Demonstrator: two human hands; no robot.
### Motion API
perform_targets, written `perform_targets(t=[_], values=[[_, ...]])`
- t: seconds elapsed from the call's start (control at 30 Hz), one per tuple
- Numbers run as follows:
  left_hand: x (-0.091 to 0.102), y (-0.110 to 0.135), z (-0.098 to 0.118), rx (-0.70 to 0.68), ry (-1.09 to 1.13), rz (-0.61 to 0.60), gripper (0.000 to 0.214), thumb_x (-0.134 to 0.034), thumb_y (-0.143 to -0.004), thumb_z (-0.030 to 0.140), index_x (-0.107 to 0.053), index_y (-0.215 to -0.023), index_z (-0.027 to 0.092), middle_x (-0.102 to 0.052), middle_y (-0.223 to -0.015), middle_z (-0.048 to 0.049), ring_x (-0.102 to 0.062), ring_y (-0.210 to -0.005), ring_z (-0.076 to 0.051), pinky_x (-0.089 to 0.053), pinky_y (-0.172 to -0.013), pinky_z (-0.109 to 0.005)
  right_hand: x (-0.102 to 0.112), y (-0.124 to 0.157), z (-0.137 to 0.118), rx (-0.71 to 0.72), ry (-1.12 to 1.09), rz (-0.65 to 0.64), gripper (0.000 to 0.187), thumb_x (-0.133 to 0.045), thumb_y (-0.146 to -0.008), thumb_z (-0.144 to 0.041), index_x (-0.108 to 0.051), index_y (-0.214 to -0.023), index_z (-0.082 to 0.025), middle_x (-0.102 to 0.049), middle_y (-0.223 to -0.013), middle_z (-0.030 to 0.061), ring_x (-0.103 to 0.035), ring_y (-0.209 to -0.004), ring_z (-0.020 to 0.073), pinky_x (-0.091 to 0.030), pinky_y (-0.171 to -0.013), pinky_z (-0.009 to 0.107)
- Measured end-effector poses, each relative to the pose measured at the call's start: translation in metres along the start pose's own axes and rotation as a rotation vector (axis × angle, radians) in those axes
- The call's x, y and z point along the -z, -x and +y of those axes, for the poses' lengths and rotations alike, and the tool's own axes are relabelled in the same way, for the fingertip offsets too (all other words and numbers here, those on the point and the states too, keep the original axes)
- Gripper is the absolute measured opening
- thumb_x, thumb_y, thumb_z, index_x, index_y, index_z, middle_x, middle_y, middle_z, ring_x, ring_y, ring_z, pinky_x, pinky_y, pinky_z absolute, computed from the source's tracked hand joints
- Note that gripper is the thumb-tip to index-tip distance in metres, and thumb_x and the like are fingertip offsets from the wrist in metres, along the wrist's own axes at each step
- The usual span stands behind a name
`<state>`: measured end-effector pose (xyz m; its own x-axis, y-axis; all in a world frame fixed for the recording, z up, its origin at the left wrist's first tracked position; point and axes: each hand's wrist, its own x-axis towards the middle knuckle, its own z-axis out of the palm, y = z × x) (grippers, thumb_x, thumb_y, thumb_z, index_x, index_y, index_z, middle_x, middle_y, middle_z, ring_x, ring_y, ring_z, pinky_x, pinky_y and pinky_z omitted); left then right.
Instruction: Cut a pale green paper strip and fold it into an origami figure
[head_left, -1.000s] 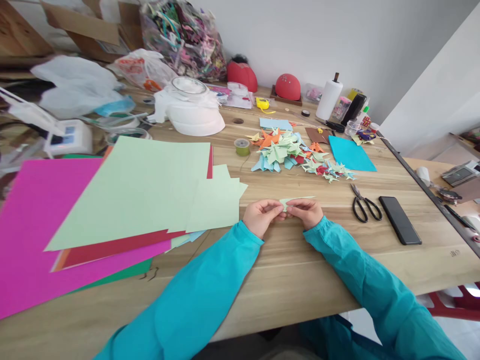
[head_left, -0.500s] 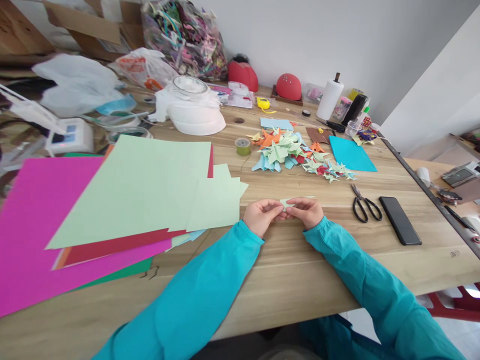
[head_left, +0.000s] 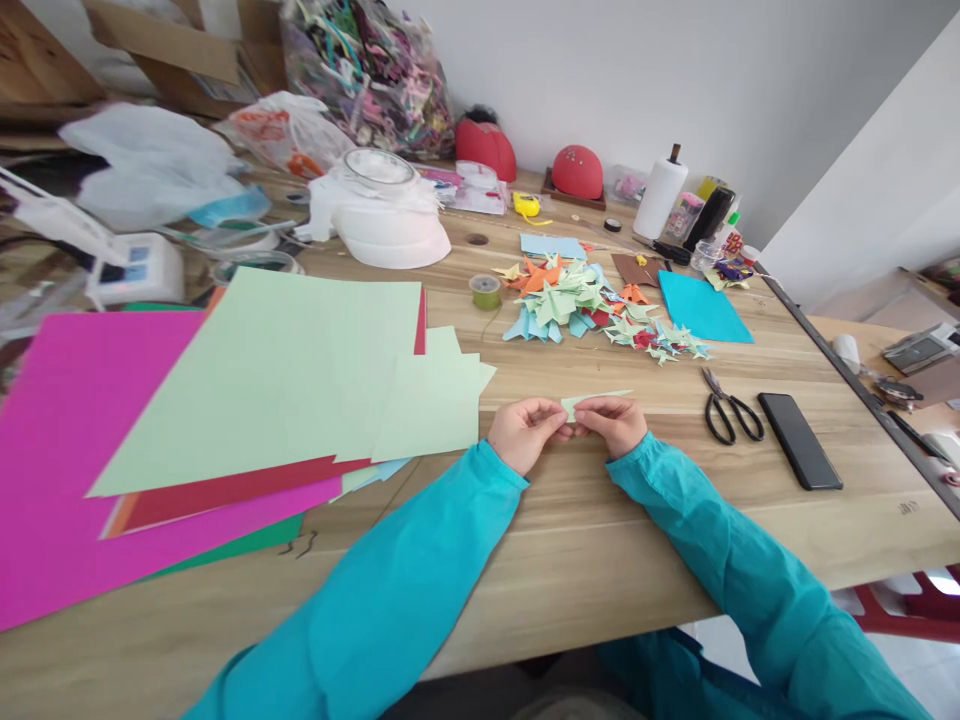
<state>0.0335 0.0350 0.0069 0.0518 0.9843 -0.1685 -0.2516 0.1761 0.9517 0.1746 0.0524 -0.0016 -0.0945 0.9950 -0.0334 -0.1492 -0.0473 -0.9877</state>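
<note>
A small folded piece of pale green paper (head_left: 571,406) is pinched between my two hands, just above the wooden table (head_left: 570,560). My left hand (head_left: 523,428) grips its left end with thumb and fingers. My right hand (head_left: 615,424) holds the other side, and a thin pointed strip of the paper sticks out above the right fingers. Part of the paper is hidden behind my fingertips. Beyond my hands lies a pile of folded paper shapes (head_left: 566,300) in green, orange, blue and red.
On the left, large pale green sheets (head_left: 300,370) overlap a magenta sheet (head_left: 90,430). Scissors (head_left: 724,408) and a black phone (head_left: 799,440) lie to the right. Behind are a thread spool (head_left: 486,292), a blue sheet (head_left: 705,307) and a white cap (head_left: 390,225).
More of the pale green paper shows above my right fingers, which have shifted slightly. My left hand stays almost where it was.
</note>
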Motion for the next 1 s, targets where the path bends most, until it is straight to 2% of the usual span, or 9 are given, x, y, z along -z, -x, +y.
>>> perform_targets(t=[0.2,0.37,0.5,0.63,0.8,1.0], values=[[0.0006,-0.0018,-0.0038,0.014,0.066,0.009,0.036,-0.079,-0.044,0.038,-0.06,-0.062,0.013,-0.063,-0.053,-0.0012,-0.062,-0.05,-0.015,-0.054,-0.057,-0.03,0.001,-0.0005,0.0023,0.007,0.018,0.005,0.021,-0.077,-0.049,-0.032,-0.069,-0.062,-0.018,-0.062,-0.047,-0.0017,-0.057,-0.041,0.0121,-0.051,-0.047,0.025],[0.0015,-0.0034,-0.0055,0.089,0.155,0.006,0.032,-0.08,-0.043,0.028,-0.06,-0.062,0.011,-0.062,-0.052,-0.0005,-0.061,-0.05,-0.013,-0.052,-0.055,-0.026,0.0015,-0.0011,0.0036,0.036,0.019,0.009,0.021,-0.076,-0.049,-0.032,-0.069,-0.063,-0.018,-0.061,-0.046,-0.0024,-0.055,-0.04,0.0111,-0.049,-0.045,0.024],[0.0015,-0.0034,-0.0015,0.139,0.22,-0.017,0.025,-0.077,-0.046,0.019,-0.057,-0.059,0.011,-0.061,-0.051,0.0,-0.062,-0.05,-0.013,-0.052,-0.054,-0.025,0.0024,-0.0021,0.006,0.043,0.029,0.0,0.02,-0.076,-0.049,-0.031,-0.069,-0.064,-0.019,-0.061,-0.047,-0.0024,-0.055,-0.041,0.0111,-0.048,-0.046,0.024],[0.001,-0.003,0.0028,0.169,0.251,-0.034,0.026,-0.073,-0.052,0.021,-0.049,-0.059,0.014,-0.06,-0.05,0.0012,-0.063,-0.049,-0.015,-0.051,-0.05,-0.025,0.0027,-0.0023,0.007,0.041,0.02,-0.015,0.02,-0.077,-0.049,-0.03,-0.069,-0.064,-0.019,-0.061,-0.048,-0.0021,-0.055,-0.042,0.0114,-0.048,-0.047,0.025],[0.0005,-0.003,-0.0016,0.083,0.145,-0.041,0.04,-0.078,-0.049,0.026,-0.043,-0.064,0.016,-0.058,-0.048,0.0041,-0.061,-0.047,-0.012,-0.049,-0.048,-0.021,0.0021,-0.0013,0.0048,0.04,0.016,-0.048,0.019,-0.077,-0.05,-0.028,-0.069,-0.063,-0.018,-0.063,-0.049,-0.0017,-0.056,-0.043,0.0105,-0.048,-0.046,0.023],[0.0016,-0.0035,-0.0059,0.015,0.102,-0.053,0.042,-0.079,-0.049,0.028,-0.04,-0.061,0.016,-0.058,-0.048,0.0041,-0.06,-0.046,-0.013,-0.048,-0.046,-0.022,0.0032,-0.0015,0.0055,0.03,0.006,-0.064,0.02,-0.078,-0.049,-0.027,-0.069,-0.064,-0.017,-0.063,-0.049,-0.0015,-0.056,-0.042,0.0099,-0.048,-0.044,0.021]])
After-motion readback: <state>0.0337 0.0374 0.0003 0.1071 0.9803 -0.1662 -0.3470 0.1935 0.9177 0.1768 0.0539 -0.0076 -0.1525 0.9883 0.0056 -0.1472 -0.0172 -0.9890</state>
